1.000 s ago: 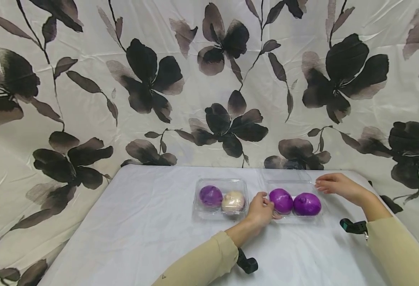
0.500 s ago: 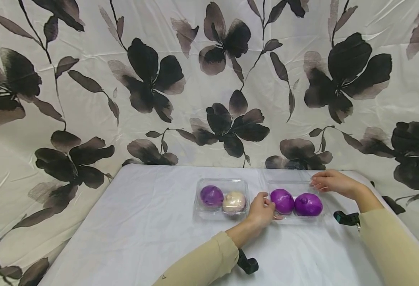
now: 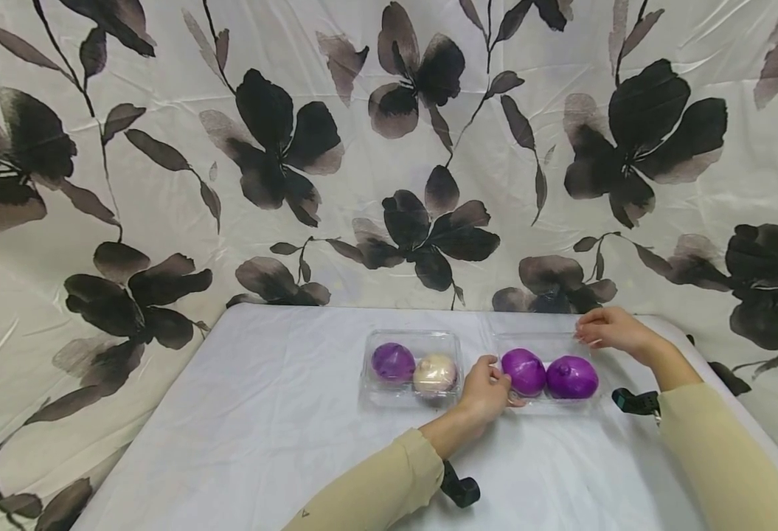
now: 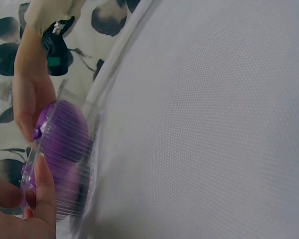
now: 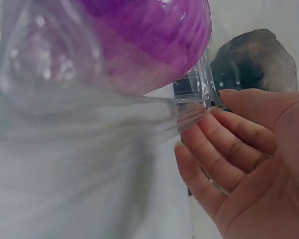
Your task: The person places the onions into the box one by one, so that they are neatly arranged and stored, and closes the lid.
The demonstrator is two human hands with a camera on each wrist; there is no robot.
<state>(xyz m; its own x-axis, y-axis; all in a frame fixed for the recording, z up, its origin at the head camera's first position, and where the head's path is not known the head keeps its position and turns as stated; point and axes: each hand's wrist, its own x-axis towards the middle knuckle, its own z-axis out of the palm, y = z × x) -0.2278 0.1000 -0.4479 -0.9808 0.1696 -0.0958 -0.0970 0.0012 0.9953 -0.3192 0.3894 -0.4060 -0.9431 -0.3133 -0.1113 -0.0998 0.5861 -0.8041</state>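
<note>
A clear plastic clamshell container [image 3: 536, 404] on the right of the table holds two peeled purple onions [image 3: 523, 372], [image 3: 571, 377] side by side. Its lid [image 3: 536, 324] stands raised at the back. My left hand [image 3: 484, 391] pinches the container's left wall; in the left wrist view its thumb [image 4: 44, 181] presses the outside of the ribbed plastic. At the back right corner is my right hand [image 3: 616, 333]. Its nearly straight fingers touch the plastic edge by the hinge, close beside an onion [image 5: 154, 40] in the right wrist view.
A second clear container [image 3: 367, 394], lid closed, stands left of my left hand with a purple onion [image 3: 392, 362] and a white onion [image 3: 435, 374] inside. A white cloth covers the table [image 3: 242, 428]. Behind it hangs a flower-printed curtain [image 3: 335, 243].
My right hand has moved left and slightly back along the container's rear right corner. The left hand, both containers and the onions look unmoved.
</note>
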